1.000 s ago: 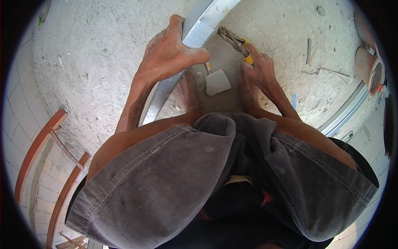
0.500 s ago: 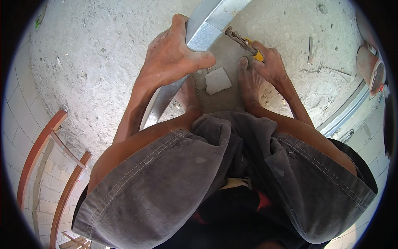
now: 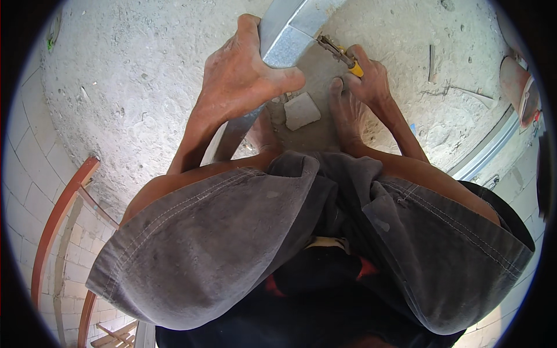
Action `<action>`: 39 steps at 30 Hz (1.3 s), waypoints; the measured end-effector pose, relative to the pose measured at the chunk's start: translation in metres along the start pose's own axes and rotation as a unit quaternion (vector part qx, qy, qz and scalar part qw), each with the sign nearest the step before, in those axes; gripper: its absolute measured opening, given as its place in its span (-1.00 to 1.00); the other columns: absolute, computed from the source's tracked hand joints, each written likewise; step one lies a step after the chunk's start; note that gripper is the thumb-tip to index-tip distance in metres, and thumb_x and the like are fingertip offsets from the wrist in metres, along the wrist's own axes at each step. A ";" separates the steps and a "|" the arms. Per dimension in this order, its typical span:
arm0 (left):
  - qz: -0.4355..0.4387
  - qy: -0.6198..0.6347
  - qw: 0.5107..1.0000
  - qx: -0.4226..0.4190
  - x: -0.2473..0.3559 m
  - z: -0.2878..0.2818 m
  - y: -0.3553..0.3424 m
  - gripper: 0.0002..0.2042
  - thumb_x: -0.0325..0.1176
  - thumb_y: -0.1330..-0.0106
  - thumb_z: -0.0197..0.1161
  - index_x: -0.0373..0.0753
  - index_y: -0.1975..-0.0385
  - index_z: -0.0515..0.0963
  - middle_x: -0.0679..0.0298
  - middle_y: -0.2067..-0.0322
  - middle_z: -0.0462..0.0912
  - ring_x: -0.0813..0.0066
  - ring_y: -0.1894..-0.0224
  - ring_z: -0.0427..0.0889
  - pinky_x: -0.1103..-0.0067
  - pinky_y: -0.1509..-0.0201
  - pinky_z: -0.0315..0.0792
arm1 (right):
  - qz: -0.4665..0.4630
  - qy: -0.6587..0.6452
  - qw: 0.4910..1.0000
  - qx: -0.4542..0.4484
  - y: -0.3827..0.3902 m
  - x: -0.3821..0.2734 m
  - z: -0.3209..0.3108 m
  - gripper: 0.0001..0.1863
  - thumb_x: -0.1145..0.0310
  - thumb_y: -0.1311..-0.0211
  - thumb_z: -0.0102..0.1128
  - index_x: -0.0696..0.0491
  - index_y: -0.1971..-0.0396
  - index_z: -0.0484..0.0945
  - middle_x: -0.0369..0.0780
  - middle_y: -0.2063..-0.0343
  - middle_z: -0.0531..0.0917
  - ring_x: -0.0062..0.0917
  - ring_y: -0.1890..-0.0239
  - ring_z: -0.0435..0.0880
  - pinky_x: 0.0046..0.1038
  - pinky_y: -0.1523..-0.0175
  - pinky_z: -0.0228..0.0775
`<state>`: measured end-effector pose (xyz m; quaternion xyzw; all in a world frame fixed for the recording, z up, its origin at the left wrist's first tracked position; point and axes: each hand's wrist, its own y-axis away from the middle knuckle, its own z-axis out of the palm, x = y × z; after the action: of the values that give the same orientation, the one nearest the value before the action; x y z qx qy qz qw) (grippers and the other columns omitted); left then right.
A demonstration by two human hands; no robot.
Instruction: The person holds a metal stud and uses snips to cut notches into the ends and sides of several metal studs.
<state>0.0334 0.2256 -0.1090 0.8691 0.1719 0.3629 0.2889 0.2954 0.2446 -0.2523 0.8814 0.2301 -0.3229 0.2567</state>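
Note:
A galvanized metal channel (image 3: 293, 39) slants from the top edge down past my left leg. My left hand (image 3: 241, 81) wraps round it, thumb on the near side, below a seam across the metal. My right hand (image 3: 371, 80) is closed round the yellow grips of a plier-like hand tool (image 3: 335, 51). The tool's metal jaws point up and left, and their tip meets the channel's right edge near the seam. Whether the jaws bite on the metal I cannot tell.
Between my bare feet lies a flat, pale broken slab (image 3: 302, 111). A thin dark strip (image 3: 431, 64) and some wire are on the rough floor at right. Beyond them are a reddish bucket (image 3: 515, 87) and metal profiles (image 3: 490, 149). A red-brown frame (image 3: 57, 226) stands at left.
My right hand has shifted slightly left and up with the tool, its handle turning a little. My left hand keeps its grip on the channel. The view has moved slightly.

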 end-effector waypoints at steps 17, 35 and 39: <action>0.012 -0.007 1.000 0.007 0.007 0.002 0.003 -0.16 -0.01 0.23 0.35 -0.46 -0.04 0.26 -0.20 0.18 0.57 -0.01 0.14 0.63 0.37 -0.06 0.44 | -0.019 0.005 0.995 0.100 0.004 -0.030 -0.008 -0.34 0.41 0.16 0.14 0.12 -0.10 0.27 0.02 0.01 0.45 -0.05 -0.08 0.40 -0.16 -0.15 0.26; 0.001 -0.010 1.000 -0.013 0.013 0.002 0.000 -0.14 -0.03 0.22 0.35 -0.50 -0.07 0.22 -0.23 0.17 0.54 -0.05 0.15 0.62 0.32 0.01 0.47 | -0.044 -0.079 0.996 0.010 -0.010 -0.002 -0.002 -0.37 0.41 0.12 0.17 0.06 -0.09 0.30 0.05 0.18 0.60 0.04 0.16 0.56 -0.13 0.08 0.42; 0.002 -0.011 1.000 0.004 0.007 0.001 -0.006 -0.14 -0.04 0.24 0.36 -0.49 -0.06 0.23 -0.22 0.17 0.54 -0.05 0.14 0.62 0.31 0.00 0.47 | -0.037 -0.060 0.997 -0.016 -0.025 0.017 0.016 -0.41 0.39 0.13 0.19 0.09 -0.04 0.36 0.02 0.17 0.60 0.01 0.19 0.57 -0.16 0.10 0.45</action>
<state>0.0389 0.2334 -0.1097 0.8744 0.1690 0.3534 0.2863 0.2860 0.2578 -0.2823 0.8470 0.2516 -0.3811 0.2720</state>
